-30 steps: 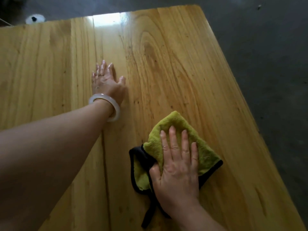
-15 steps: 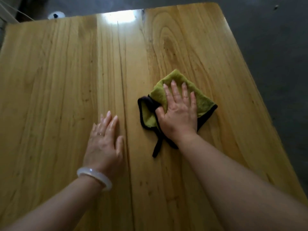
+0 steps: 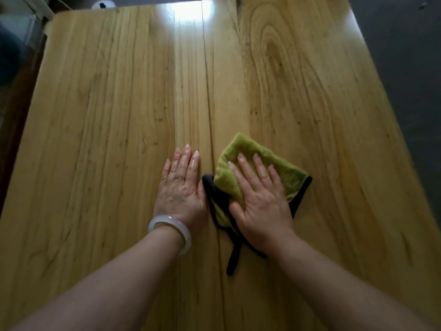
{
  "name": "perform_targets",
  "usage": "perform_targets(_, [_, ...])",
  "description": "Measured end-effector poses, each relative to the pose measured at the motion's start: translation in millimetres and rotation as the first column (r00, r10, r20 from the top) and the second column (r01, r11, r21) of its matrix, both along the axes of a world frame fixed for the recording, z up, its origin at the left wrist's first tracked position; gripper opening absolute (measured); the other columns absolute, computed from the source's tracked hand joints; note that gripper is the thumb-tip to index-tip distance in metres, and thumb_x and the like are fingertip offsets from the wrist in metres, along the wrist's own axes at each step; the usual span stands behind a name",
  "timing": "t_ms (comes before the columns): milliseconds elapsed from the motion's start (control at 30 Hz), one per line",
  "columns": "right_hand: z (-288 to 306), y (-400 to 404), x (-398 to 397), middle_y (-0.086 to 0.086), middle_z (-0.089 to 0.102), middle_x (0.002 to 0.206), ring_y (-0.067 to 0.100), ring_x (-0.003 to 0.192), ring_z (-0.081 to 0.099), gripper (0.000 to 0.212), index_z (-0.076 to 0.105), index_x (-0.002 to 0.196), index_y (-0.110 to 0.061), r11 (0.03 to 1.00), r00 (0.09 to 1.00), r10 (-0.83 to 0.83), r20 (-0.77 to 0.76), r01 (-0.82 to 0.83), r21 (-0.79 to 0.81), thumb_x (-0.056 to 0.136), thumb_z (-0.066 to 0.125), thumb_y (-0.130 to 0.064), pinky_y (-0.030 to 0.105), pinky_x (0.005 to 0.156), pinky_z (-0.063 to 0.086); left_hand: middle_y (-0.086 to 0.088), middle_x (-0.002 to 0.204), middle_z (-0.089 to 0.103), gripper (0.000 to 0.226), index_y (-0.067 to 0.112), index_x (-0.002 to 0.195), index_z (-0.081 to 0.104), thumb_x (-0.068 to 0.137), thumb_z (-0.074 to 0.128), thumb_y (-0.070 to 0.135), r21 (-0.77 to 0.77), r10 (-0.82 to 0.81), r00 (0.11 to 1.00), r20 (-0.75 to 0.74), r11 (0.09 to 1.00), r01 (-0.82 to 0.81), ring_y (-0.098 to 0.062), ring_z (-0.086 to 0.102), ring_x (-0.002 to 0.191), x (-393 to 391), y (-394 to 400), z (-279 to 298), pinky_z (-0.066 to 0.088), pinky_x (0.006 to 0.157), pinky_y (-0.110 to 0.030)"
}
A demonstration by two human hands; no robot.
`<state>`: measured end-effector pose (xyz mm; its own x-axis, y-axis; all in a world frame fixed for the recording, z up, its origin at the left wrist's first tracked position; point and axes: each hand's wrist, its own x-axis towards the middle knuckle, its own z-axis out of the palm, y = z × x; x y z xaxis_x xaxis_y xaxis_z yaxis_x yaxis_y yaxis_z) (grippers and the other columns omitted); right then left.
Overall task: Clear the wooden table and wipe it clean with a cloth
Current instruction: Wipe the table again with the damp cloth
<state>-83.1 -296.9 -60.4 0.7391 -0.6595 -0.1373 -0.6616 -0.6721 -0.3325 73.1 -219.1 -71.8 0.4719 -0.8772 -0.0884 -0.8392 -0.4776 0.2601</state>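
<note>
A folded green cloth (image 3: 290, 174) with black trim lies near the middle of the wooden table (image 3: 107, 120). My right hand (image 3: 259, 199) presses flat on it, fingers straight and spread, covering its near half. A black strap of the cloth trails toward me from under the wrist. My left hand (image 3: 181, 189) rests flat on the bare wood just left of the cloth, fingers together, its thumb side almost touching the cloth's black corner. A pale bangle sits on the left wrist.
The table's right edge (image 3: 391, 111) runs diagonally, with dark grey floor (image 3: 410, 56) beyond. Its far edge shows a bright glare. At the far left corner is a small white object (image 3: 102, 4) on the floor and some dark furniture (image 3: 14, 68) beside the table.
My right hand has drawn the cloth back toward me and slightly left. My left hand now lies right beside the cloth, whereas before it was farther to the left of it.
</note>
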Motion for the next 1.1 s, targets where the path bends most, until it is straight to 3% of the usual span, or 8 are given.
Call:
perform_targets(167, [0.7,34.3,-51.4,-0.006,0.016,0.163,0.018,0.151,0.008,0.073,0.022,0.155,-0.029,0.989,0.989,0.149,-0.024,-0.149,-0.003,0.087,0.043,-0.047,0.044,0.118,0.012,0.002,0.159,0.001,0.067,0.016,0.151,0.013,0.090,0.010,0.042,-0.003,0.003,1.000,0.002,1.000,-0.003,-0.011,-0.006,0.145,0.6,-0.1,-0.2,-0.005,0.118,-0.031])
perform_targets(300, [1.5,24.0,-63.9,-0.005,0.016,0.163,0.019,0.151,0.008,0.072,0.022,0.155,-0.029,0.977,0.978,0.207,-0.030,-0.208,-0.041,0.088,0.042,-0.047,0.045,0.119,0.011,0.003,0.158,-0.007,0.064,0.018,0.151,0.006,0.091,0.011,0.040,0.027,0.017,0.999,0.029,0.999,-0.017,-0.009,-0.013,0.144,-1.2,-0.3,1.4,-0.008,0.118,-0.031])
perform_targets(533, [-2.8,-24.1,-51.8,-0.007,0.010,0.163,0.017,0.151,-0.002,0.071,0.015,0.155,-0.032,0.997,0.997,0.036,-0.067,-0.041,-0.072,0.089,0.030,-0.052,0.041,0.121,0.002,0.003,0.158,-0.007,0.064,0.018,0.151,0.005,0.091,0.013,0.040,0.042,0.005,0.999,0.046,0.999,-0.007,-0.010,-0.013,0.144,-0.4,-0.1,0.1,-0.010,0.117,-0.030])
perform_targets(767, [-7.5,-86.4,-20.2,-0.009,-0.004,0.164,0.013,0.150,-0.011,0.074,0.005,0.156,-0.033,0.967,0.964,-0.246,-0.099,0.237,-0.092,0.086,0.017,-0.054,0.037,0.121,-0.009,0.003,0.158,-0.009,0.063,0.019,0.151,0.003,0.092,0.012,0.040,0.036,0.009,0.998,0.057,0.999,-0.011,-0.009,-0.015,0.144,-0.8,1.2,-0.7,-0.009,0.118,-0.031])
perform_targets(1100, [-5.4,-51.2,-16.2,-0.005,-0.007,0.164,0.016,0.149,-0.014,0.073,0.001,0.156,-0.029,0.916,0.914,-0.399,-0.076,0.395,-0.069,0.089,0.021,-0.048,0.040,0.121,-0.011,0.001,0.159,-0.006,0.063,0.019,0.151,0.004,0.092,0.015,0.039,0.028,0.002,0.998,0.063,1.000,-0.004,-0.011,-0.012,0.144,-0.4,0.9,-3.2,-0.008,0.118,-0.032])
